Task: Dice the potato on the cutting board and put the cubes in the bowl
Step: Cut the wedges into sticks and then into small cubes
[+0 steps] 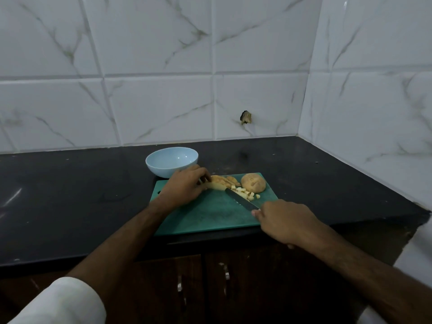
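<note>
A white rolled sleeve (67, 300) sits lowest in view, at the left forearm, with dark cabinet doors (203, 288) beneath the counter's front edge. The right hand (284, 220) has its fingers curled round the handle of a knife (240, 199), whose blade runs up and left from them, the tip reaching the cut end of a potato piece (216, 185). Just right of the blade lie a few small cubes (245, 194). The left hand (184, 185) rests fingers-down on that piece, fingertips curled over it and pressing it to the green cutting board (210, 218). Below both hands the board is bare to its near edge, which lines up with the counter's edge. Beyond the fingertips lie slices (225, 180), and right of them a rounded potato half (253, 182) near the board's far right corner. Behind the left knuckles, just off the board's far edge, stands the pale blue bowl (171, 161) on the black counter (70, 195), with open counter to its left and right up to the tiled wall (163, 101).
</note>
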Tool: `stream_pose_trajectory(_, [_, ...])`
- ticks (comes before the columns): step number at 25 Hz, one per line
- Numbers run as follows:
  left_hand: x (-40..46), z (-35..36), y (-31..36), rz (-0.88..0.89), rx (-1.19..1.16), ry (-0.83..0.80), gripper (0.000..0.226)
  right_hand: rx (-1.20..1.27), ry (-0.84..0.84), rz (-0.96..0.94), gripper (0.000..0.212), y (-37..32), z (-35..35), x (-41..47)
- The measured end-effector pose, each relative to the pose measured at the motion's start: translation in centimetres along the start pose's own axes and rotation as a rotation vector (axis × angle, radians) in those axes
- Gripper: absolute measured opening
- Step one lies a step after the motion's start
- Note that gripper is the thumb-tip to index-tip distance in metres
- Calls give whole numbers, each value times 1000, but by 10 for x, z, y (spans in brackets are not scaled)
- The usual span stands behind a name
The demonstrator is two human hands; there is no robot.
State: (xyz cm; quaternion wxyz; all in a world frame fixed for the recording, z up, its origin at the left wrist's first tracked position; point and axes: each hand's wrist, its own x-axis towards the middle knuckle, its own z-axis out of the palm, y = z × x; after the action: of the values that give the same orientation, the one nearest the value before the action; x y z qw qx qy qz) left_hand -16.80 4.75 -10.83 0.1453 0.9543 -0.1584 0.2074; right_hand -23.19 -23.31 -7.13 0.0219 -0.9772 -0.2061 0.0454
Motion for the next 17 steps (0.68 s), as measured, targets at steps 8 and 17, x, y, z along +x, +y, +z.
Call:
stream_pose_trajectory(8, [0, -8, 8, -49, 256, -11, 15, -18, 37, -59, 46, -8, 6, 13])
stream_pose_trajectory(17, [-34, -32, -7, -245, -99, -208, 24, -1, 37, -46, 46, -15, 5, 20])
